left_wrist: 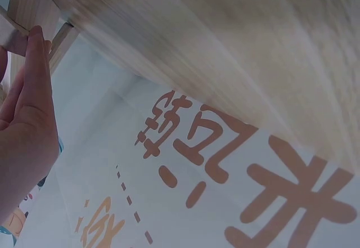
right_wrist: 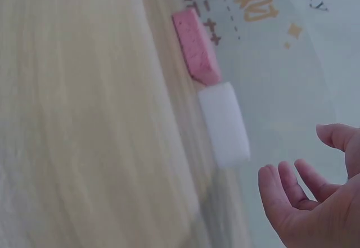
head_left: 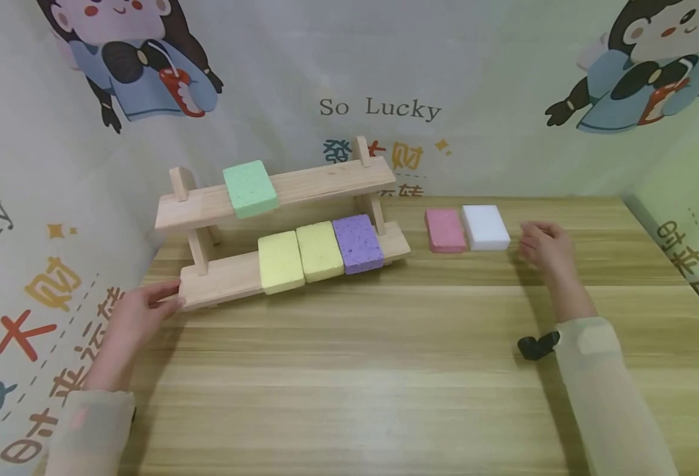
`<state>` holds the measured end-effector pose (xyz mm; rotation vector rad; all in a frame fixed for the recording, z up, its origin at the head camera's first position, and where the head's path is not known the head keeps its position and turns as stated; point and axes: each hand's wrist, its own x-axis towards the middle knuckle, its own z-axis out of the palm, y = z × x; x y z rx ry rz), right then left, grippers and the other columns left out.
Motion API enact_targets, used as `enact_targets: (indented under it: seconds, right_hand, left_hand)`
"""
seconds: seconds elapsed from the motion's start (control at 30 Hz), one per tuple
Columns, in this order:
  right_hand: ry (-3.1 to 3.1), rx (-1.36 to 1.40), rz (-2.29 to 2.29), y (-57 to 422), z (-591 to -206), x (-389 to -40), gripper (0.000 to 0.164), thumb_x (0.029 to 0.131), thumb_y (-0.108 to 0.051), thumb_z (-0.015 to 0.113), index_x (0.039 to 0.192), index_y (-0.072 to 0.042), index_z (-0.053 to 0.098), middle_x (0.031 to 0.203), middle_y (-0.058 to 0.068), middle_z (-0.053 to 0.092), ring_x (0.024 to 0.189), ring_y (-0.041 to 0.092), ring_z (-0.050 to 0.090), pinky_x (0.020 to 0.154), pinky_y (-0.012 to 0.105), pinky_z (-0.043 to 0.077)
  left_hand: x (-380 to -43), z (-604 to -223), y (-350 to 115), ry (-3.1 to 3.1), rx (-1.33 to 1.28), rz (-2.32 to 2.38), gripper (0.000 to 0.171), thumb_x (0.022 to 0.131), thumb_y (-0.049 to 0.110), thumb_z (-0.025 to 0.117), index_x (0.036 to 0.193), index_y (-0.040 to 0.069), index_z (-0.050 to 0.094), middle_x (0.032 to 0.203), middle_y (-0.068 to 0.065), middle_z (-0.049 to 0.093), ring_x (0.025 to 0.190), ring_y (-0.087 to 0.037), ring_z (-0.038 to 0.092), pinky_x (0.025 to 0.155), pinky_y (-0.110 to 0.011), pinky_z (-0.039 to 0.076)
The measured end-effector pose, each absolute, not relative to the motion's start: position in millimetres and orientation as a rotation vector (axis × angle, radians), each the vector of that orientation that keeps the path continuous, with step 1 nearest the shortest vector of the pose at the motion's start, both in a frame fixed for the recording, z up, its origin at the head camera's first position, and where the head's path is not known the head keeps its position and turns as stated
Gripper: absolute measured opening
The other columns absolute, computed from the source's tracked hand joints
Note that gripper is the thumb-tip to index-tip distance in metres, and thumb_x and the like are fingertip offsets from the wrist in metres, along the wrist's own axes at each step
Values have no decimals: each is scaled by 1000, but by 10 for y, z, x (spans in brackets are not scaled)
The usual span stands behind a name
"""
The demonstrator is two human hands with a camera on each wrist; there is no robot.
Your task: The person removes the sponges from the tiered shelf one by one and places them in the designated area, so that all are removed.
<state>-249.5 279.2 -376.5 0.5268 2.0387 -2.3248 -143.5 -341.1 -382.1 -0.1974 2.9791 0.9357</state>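
A two-tier wooden shelf [head_left: 224, 281] stands on the table. My left hand [head_left: 141, 311] holds the left end of its lower board between thumb and fingers; the left wrist view shows the hand [left_wrist: 31, 107] against the wood. A green sponge [head_left: 250, 189] lies on the upper board. Side by side on the lower board are a yellow sponge [head_left: 281, 262], a second yellow sponge [head_left: 321, 252] and a purple sponge [head_left: 358, 244]. Right of the shelf lie a pink sponge [head_left: 445, 231] and a white sponge [head_left: 485, 227]. My right hand [head_left: 547, 250], fingers loosely bent, is just right of the white one, apart from it.
The wood-grain table [head_left: 349, 370] spreads in front of the shelf. A printed cloth [head_left: 444, 59] with lettering and cartoon figures hangs behind and at both sides. A small black object [head_left: 537, 346] is attached at the right sleeve.
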Motion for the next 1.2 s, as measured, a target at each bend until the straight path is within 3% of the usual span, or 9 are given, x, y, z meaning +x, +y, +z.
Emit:
enact_targets:
  seconds: [0.2,0.47,0.67,0.93,1.1,1.2]
  right_hand:
    - [2075,488,-2321,2653,-3614,-2482,21,92,-26,71,104,-19,56,94,-10,59,74,-2,66,71,12,55]
    - [2088,211,-2385,2382,-3445,-2425,20,92,-18,71,107,-12,58,92,-11,65,76,0,70,72,15,57]
    - [2222,42,-2319,2160,-3329,-2389,11,95,-13,67,104,-17,61,94,-11,65,81,0,69,75,15,56]
    - [2417,-126,-2174,1874,-3194,-2345,13,95,-13,68,105,-19,64,99,-12,64,87,-2,66,78,14,56]
    - [2554,-187,-2022,1701,-3114,-2350,33,96,-17,66,125,-2,61,105,-12,61,90,-2,64,81,14,55]
    - [2585,-213,-1944,1609,-3070,-2364,42,98,-19,64,133,3,56,115,-4,61,93,-3,63,83,15,55]
  left_hand:
    - [-1421,-3801,-3407,2978,-202,936,48,102,21,58,140,-7,50,140,-31,52,119,-51,58,92,-56,50]
    - [-1422,-3812,-3419,2967,-209,935,48,101,20,58,140,-6,50,141,-31,50,118,-51,58,94,-57,49]
    - [-1429,-3813,-3419,2971,-204,947,48,101,19,59,140,-7,49,141,-31,51,118,-51,58,94,-57,50]
    - [-1432,-3790,-3404,2982,-200,944,48,101,19,59,141,-6,49,141,-30,51,118,-51,58,93,-57,50]
    - [-1432,-3793,-3422,2968,-207,932,49,100,20,60,141,-5,49,142,-32,49,118,-52,58,93,-58,49]
    - [-1430,-3799,-3429,2965,-204,926,49,101,20,60,141,-6,49,142,-32,48,118,-52,58,93,-58,50]
